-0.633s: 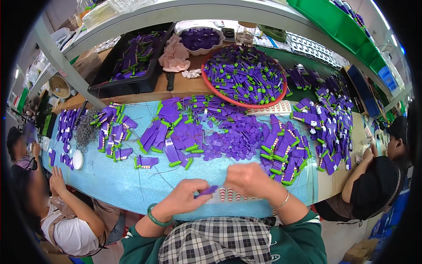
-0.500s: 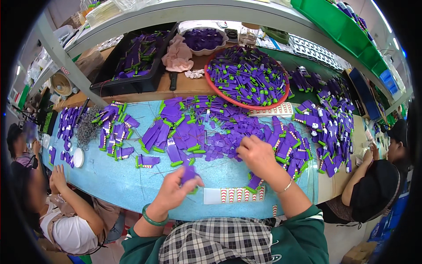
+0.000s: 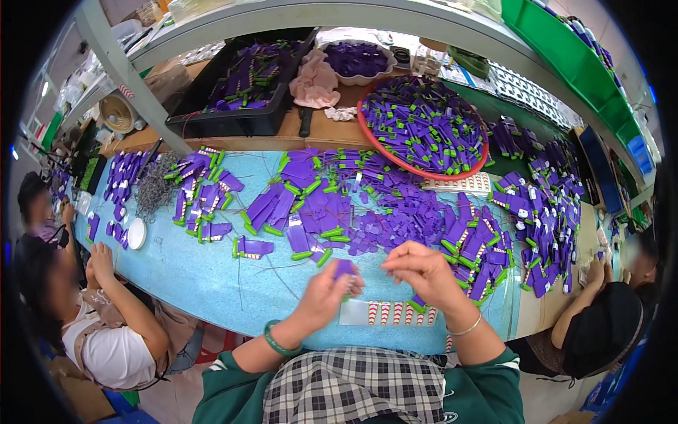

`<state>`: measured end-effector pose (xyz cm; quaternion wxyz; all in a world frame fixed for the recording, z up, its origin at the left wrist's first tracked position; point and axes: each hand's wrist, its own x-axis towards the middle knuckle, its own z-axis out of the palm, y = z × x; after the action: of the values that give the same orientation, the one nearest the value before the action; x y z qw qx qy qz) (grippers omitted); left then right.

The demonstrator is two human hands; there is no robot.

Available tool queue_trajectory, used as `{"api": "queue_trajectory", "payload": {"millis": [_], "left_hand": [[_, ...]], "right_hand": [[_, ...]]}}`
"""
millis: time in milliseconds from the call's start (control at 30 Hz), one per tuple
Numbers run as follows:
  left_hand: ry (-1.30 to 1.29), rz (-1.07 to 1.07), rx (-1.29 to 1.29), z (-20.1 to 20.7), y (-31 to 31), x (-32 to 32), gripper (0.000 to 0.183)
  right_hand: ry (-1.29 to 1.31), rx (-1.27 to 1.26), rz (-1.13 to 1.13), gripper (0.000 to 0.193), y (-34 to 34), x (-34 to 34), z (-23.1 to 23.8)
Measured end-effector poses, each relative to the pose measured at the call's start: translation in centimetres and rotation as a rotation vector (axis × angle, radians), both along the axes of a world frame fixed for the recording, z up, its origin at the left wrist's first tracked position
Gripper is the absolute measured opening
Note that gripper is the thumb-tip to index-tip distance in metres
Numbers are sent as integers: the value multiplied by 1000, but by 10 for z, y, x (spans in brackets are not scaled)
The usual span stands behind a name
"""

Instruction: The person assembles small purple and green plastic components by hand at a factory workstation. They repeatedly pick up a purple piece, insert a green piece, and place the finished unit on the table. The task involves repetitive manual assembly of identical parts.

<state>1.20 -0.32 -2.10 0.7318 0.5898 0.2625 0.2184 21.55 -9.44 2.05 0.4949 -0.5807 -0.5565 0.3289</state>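
Observation:
My left hand (image 3: 326, 293), a green bangle on its wrist, is closed on a flat purple plastic piece (image 3: 343, 268); its lower part is hidden by the fingers. Facing it over the blue tabletop, my right hand (image 3: 429, 274) has thumb and fingertips pinched together; what lies in the pinch is too small to make out. Just beyond it spreads a heap of small flat purple pieces (image 3: 402, 223). Purple pieces with green ends (image 3: 474, 244) lie piled on its right. Below both hands rests a white sticker sheet (image 3: 395, 313) with red-and-yellow striped marks.
A red round basket (image 3: 428, 174) heaped with purple-green pieces and a black bin (image 3: 229, 126) stand at the back. Tangled thin wire (image 3: 154, 189) and a white lid (image 3: 137, 233) lie left. A shelf beam (image 3: 311, 35) crosses overhead. People sit at both sides.
My right hand has drawn back from the small purple pieces toward me. My left hand, holding the purple piece, has come up and right, nearer to it. The whole view has shifted slightly.

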Motion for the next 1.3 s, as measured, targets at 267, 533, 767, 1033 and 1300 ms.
{"api": "queue_trajectory", "payload": {"millis": [267,533,767,1033,1300], "left_hand": [[208,-268,268,-1,-13,7,14],[151,-273,568,3,-18,8,19],[147,-239,700,0,-21,9,17],[156,-347,452,0,-21,10,21],[1015,177,1108,18,81,-1,39]], "right_hand": [[132,-90,-44,14,-13,-26,-9],[-90,-45,-92,17,-18,-36,-6],[-138,-31,-130,13,-18,-40,-4],[-123,-119,-107,10,-25,-38,-19],[-661,-187,-446,6,-60,104,47]]}}
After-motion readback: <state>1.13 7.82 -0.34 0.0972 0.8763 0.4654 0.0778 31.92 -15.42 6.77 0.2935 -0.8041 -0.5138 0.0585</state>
